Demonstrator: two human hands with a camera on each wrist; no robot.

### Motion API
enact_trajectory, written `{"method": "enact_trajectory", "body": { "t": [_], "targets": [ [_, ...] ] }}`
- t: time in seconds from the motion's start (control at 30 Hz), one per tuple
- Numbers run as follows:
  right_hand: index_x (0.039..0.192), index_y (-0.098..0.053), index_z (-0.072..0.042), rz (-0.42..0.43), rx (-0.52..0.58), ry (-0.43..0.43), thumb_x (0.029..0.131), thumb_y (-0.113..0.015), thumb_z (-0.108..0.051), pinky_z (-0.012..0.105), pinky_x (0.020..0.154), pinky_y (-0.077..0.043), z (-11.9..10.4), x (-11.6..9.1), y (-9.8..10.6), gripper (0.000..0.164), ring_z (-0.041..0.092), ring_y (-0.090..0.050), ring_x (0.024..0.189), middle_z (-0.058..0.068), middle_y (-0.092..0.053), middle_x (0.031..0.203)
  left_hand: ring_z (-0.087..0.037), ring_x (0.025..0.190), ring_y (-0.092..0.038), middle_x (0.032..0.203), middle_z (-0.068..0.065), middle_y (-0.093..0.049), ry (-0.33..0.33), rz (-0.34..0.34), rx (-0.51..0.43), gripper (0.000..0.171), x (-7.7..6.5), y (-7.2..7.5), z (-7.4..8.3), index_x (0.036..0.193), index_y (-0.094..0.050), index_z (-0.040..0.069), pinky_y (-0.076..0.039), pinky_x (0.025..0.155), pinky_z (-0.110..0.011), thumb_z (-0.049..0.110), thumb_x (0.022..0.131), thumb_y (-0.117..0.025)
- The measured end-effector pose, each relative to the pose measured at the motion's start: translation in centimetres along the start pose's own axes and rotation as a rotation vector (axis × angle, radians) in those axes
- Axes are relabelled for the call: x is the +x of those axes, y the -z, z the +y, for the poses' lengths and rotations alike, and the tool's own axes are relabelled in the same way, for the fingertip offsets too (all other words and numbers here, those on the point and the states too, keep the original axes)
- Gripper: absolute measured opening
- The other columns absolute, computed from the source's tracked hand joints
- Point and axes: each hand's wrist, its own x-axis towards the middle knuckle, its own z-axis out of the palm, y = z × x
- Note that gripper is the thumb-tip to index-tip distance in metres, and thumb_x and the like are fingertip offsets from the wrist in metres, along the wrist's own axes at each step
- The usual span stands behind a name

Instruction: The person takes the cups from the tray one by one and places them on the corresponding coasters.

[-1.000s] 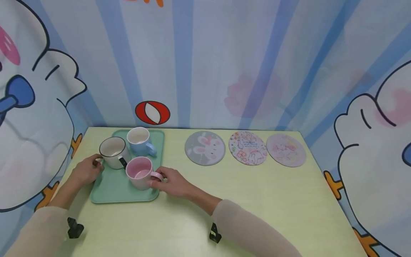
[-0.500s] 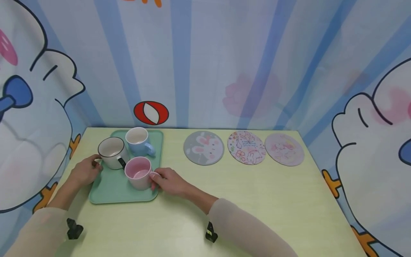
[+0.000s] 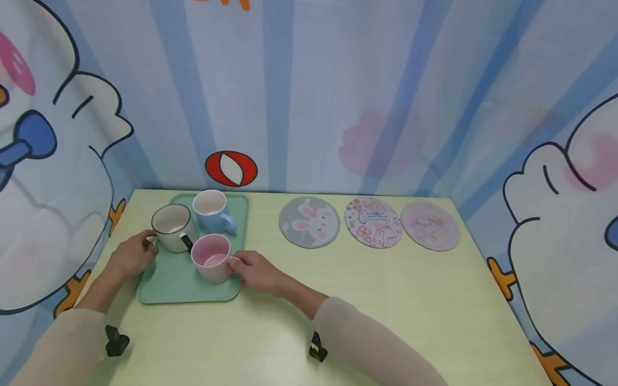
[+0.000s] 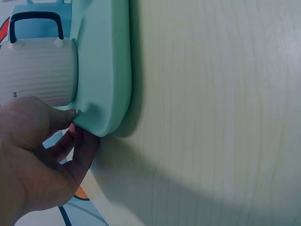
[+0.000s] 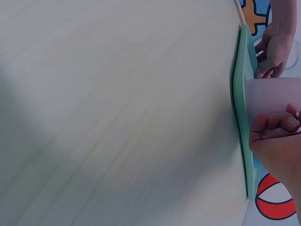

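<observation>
A green tray [image 3: 169, 284] lies at the table's left side and carries three mugs. My left hand [image 3: 132, 254] pinches its left edge, the thumb on top and fingers beneath in the left wrist view. Beside that hand stands a white ribbed mug [image 4: 40, 70] with a dark rim and black handle. The blue mug [image 3: 210, 221] is at the back of the tray. At the front right, my right hand [image 3: 258, 272] grips the handle of the pink mug [image 3: 211, 271], mostly covering the handle. The right wrist view shows its curled fingers against the mug's side.
Three round coasters lie in a row along the back: a grey rabbit one [image 3: 309, 222], a floral one [image 3: 373, 222] and a pale pink one [image 3: 431, 225]. A printed cartoon curtain [image 3: 318, 96] rises behind the pale yellow table [image 3: 386, 305].
My right hand's fingers have shifted and closed more tightly around the pink mug's handle. The left hand keeps its hold on the tray edge, and the mugs stay in place.
</observation>
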Motion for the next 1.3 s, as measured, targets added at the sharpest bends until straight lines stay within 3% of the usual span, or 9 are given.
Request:
{"method": "enact_trajectory", "body": {
  "t": [0.4, 0.77, 1.1, 1.3],
  "targets": [
    [0.092, -0.061, 0.006, 0.013, -0.06, -0.009, 0.113, -0.049, -0.026, 0.023, 0.067, -0.041, -0.7, 0.1, 0.4, 0.039, 0.01, -0.049, 0.069, 0.0, -0.052, 0.072, -0.035, 0.088, -0.058, 0.109, -0.027, -0.063, -0.002, -0.006, 0.0, 0.045, 0.2, 0.2, -0.2, 0.143, -0.046, -0.011, -0.044, 0.071, -0.043, 0.011, 0.104, -0.053],
    [0.085, -0.055, 0.004, 0.012, 0.018, 0.007, 0.113, -0.049, -0.024, 0.024, 0.065, -0.041, -0.8, 0.0, 0.7, 0.039, 0.01, -0.048, 0.068, -0.001, -0.048, 0.074, -0.036, 0.089, -0.059, 0.112, -0.03, -0.062, 0.004, -0.025, -0.007, 0.046, 0.3, 0.1, -0.5, 0.144, -0.044, -0.012, -0.045, 0.072, -0.043, 0.011, 0.105, -0.054],
    [0.085, -0.054, -0.001, -0.001, -0.016, 0.068, 0.114, -0.045, -0.023, 0.026, 0.066, -0.042, -1.6, -0.7, 3.2, 0.037, 0.013, -0.047, 0.071, 0.0, -0.046, 0.072, -0.036, 0.089, -0.059, 0.11, -0.03, -0.063, -0.019, -0.016, -0.001, 0.045, 0.4, 0.0, -0.5, 0.142, -0.045, -0.012, -0.044, 0.073, -0.044, 0.011, 0.104, -0.053],
    [0.087, -0.052, 0.002, -0.01, 0.015, 0.083, 0.115, -0.044, -0.021, 0.027, 0.071, -0.044, -1.9, -1.4, 4.7, 0.037, 0.013, -0.047, 0.073, 0.001, -0.046, 0.074, -0.037, 0.09, -0.058, 0.112, -0.031, -0.062, -0.013, -0.012, -0.002, 0.045, 0.3, 0.1, -0.4, 0.142, -0.045, -0.012, -0.045, 0.074, -0.045, 0.011, 0.105, -0.053]
  ]
}}
